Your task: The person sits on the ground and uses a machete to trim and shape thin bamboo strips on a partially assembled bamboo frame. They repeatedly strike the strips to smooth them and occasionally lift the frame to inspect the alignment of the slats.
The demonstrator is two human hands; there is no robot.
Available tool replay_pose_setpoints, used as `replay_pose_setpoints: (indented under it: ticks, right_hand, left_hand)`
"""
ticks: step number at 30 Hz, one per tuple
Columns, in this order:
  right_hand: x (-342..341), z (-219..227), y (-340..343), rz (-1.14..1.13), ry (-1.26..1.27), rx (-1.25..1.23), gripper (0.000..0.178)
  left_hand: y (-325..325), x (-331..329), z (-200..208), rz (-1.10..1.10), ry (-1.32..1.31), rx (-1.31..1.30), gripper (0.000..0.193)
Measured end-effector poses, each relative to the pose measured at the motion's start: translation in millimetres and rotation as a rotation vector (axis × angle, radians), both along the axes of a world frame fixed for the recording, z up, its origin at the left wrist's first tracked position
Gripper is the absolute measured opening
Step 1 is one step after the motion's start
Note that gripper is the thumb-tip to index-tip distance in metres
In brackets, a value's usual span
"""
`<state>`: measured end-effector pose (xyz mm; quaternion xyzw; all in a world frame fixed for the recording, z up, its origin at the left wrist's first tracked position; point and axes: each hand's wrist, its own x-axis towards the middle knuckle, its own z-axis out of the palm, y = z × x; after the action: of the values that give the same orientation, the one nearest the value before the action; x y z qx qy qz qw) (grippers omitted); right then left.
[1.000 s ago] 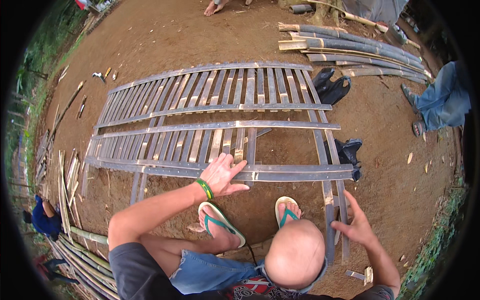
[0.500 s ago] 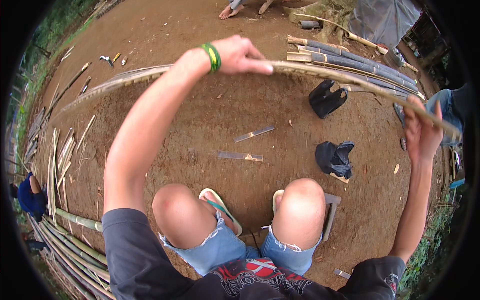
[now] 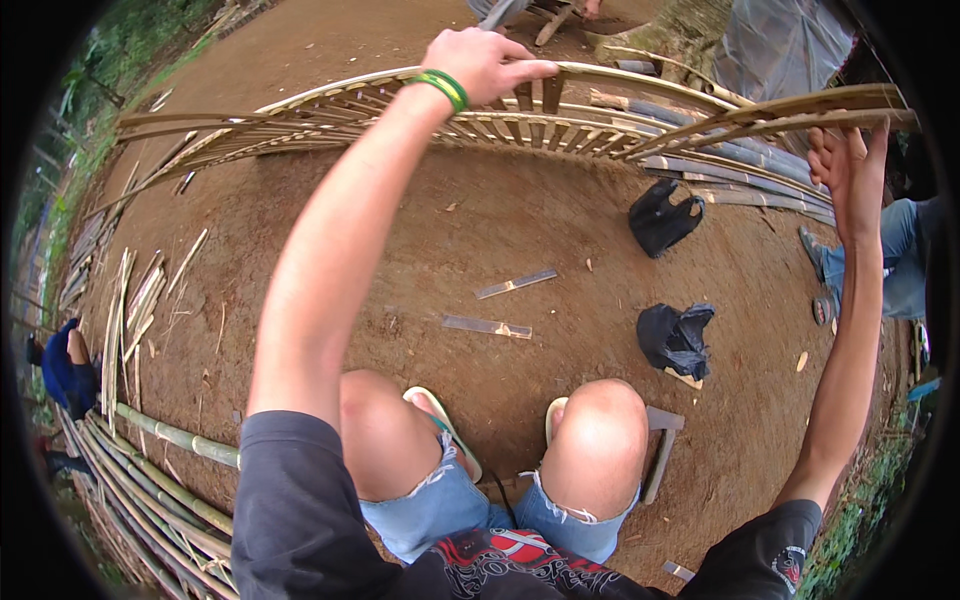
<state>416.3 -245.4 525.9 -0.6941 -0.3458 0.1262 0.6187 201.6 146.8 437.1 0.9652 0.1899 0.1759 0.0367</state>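
Note:
A long slatted bamboo panel point(image 3: 537, 134), with pale rails and short dark crosspieces, arcs across the far side in front of me. My left hand point(image 3: 478, 68), wearing green and yellow wristbands, is closed over its upper rail near the middle, thumb stretched along the rail. Toward the far right, my right hand point(image 3: 850, 185) is up against the underside of the panel's end, its thumb upright and its fingers bent at the rail. Part of that grip is hidden by the rail.
Two black plastic bags point(image 3: 666, 218) point(image 3: 674, 338) and two flat bamboo strips point(image 3: 515, 283) point(image 3: 487, 327) lie on the dirt. Dark bamboo poles point(image 3: 735, 165) are stacked behind the panel. Green poles point(image 3: 150, 490) lie at left. Other people point(image 3: 900, 250) point(image 3: 68, 370) are at both sides.
The panel has tipped from nearly edge-on, so its slats now show. Both hands have moved up and away from me, the right one rising along with the panel's end.

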Motion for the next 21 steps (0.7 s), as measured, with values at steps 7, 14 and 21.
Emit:
replay_pose_setpoints:
  ticks: [7, 14, 21]
  right_hand:
    - [66.9, 0.5, 19.3, -0.463, -0.120, -0.019, 0.077]
    - [172.3, 20.5, 33.3, -0.561, -0.341, 0.057, 0.099]
    - [200.9, 40.8, 53.7, -0.490, -0.225, -0.025, 0.095]
  left_hand:
    - [-6.8, 52.1, -69.1, 0.157, -0.674, 0.211, 0.064]
    - [15.0, 59.8, -56.2, 0.080, -0.880, 0.072, 0.063]
    - [10.0, 70.2, -53.0, 0.103, -0.913, 0.012, 0.062]
